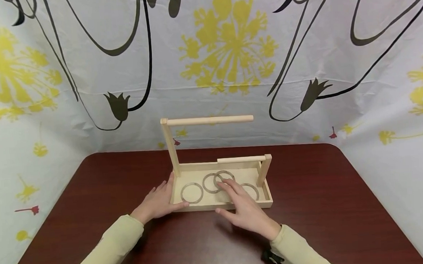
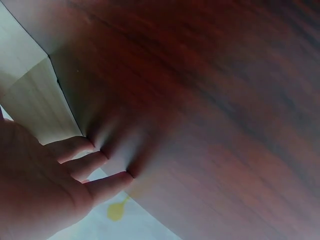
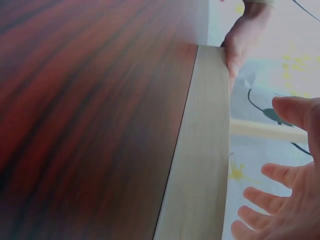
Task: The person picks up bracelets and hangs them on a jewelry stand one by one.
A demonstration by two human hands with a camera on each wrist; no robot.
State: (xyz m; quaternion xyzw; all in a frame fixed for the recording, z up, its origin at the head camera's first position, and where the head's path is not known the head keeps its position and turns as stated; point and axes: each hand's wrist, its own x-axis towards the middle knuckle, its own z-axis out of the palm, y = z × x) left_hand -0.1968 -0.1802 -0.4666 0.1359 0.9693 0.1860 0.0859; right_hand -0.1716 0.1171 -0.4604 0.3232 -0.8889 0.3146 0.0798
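A shallow pale wooden tray (image 1: 205,208) sits on the table, with a tall post (image 1: 170,148) at its left end and a shorter post (image 1: 264,171) at its right. Several thin rings lie inside, one ring (image 1: 182,193) near the left and two overlapping around the middle. My left hand (image 1: 159,202) rests at the tray's front left corner, thumb along the front wall, straight fingers beside the left end. Over the front wall hovers my right hand (image 1: 247,214), fingers spread and holding nothing, fingertips close over the middle rings. It partly covers the rightmost ring (image 1: 252,186).
From the tall post a long dowel (image 1: 210,120) reaches right, its far end free. A short dowel (image 1: 240,159) points left from the shorter post. The dark wooden table (image 1: 321,206) extends around the tray. Patterned cloth (image 1: 206,47) hangs behind and at both sides.
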